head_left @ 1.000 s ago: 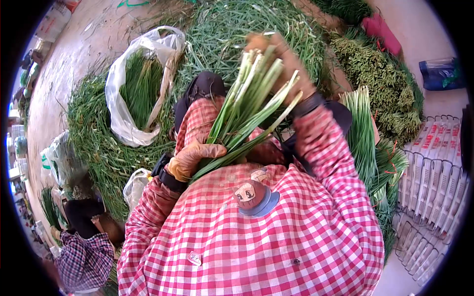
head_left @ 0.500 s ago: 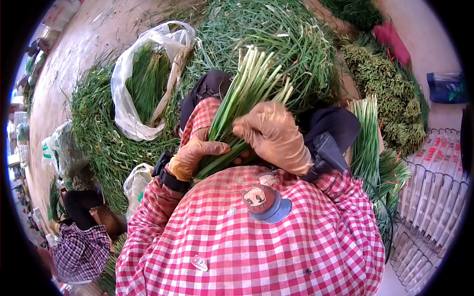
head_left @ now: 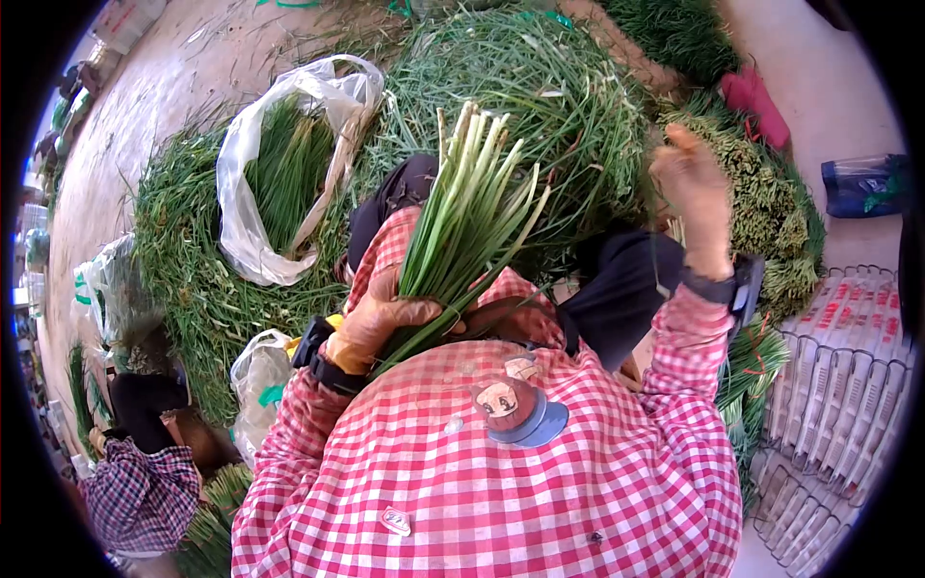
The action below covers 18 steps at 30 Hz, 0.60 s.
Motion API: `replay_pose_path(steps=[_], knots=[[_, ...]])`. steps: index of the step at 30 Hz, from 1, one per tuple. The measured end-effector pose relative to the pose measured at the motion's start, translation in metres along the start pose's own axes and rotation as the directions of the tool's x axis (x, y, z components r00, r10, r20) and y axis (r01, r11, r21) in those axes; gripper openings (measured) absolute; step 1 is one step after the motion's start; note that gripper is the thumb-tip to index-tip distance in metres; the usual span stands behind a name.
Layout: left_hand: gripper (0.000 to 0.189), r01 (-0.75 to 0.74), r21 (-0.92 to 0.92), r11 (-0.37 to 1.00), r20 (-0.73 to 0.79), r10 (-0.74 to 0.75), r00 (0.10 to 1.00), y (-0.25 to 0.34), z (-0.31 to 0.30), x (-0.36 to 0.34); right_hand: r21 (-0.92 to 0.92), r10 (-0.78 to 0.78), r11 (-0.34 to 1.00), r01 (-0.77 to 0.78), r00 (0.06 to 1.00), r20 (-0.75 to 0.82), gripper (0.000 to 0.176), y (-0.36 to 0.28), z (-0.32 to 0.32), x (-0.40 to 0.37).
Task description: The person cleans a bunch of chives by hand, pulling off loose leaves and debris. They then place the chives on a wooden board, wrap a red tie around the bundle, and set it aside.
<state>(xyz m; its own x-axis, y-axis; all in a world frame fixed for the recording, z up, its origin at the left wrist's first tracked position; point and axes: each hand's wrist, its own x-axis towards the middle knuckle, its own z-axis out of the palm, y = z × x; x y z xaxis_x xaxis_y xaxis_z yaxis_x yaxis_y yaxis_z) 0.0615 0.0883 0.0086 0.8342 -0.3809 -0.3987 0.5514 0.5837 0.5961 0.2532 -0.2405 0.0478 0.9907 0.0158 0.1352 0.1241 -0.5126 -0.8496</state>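
My left hand (head_left: 388, 320), in a tan glove, is closed around a loose bunch of chives (head_left: 464, 207) above my lap. Their pale stalk ends fan out, pointing away from me, while the green leaves run down under my palm. My right hand (head_left: 696, 197), also gloved, is raised off to the right, beyond my knee. Its fingers look loosely apart, slightly blurred, and thin blades hang close to it. Beneath that hand, the pale tips of another bunch partly show.
A big heap of loose green leaves (head_left: 525, 87) lies in front. An open clear plastic bag (head_left: 241, 154) holds more greens. Stacked bundles (head_left: 761, 193) and a pink item (head_left: 754, 104) are at right, above wire-handled white racks (head_left: 848, 356). Another person (head_left: 140, 486) sits at lower left.
My right hand has left the bunch and swung up and out to the right. My left hand keeps its hold, and the stalk ends now spread more upright.
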Motion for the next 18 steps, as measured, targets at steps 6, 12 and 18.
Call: replay_pose_path(steps=[6, 12, 18], knots=[[0.050, -0.104, 0.134, 0.985, -0.047, 0.111, 0.993, -0.008, 0.012, -0.009, 0.337, -0.096, 0.937, -0.092, 0.859, 0.502, 0.045, -0.074, 0.104, -0.097], [0.045, -0.132, 0.287, 0.949, -0.141, 0.178, 0.974, -0.022, 0.002, -0.015, 0.288, -0.409, 0.902, 0.321, 0.850, 0.334, 0.014, -0.059, 0.081, -0.084], [0.044, -0.150, 0.416, 0.897, -0.241, 0.268, 0.933, -0.031, 0.010, -0.010, -0.520, -0.394, 0.765, 0.380, 0.915, 0.088, 0.022, -0.071, 0.025, -0.018]])
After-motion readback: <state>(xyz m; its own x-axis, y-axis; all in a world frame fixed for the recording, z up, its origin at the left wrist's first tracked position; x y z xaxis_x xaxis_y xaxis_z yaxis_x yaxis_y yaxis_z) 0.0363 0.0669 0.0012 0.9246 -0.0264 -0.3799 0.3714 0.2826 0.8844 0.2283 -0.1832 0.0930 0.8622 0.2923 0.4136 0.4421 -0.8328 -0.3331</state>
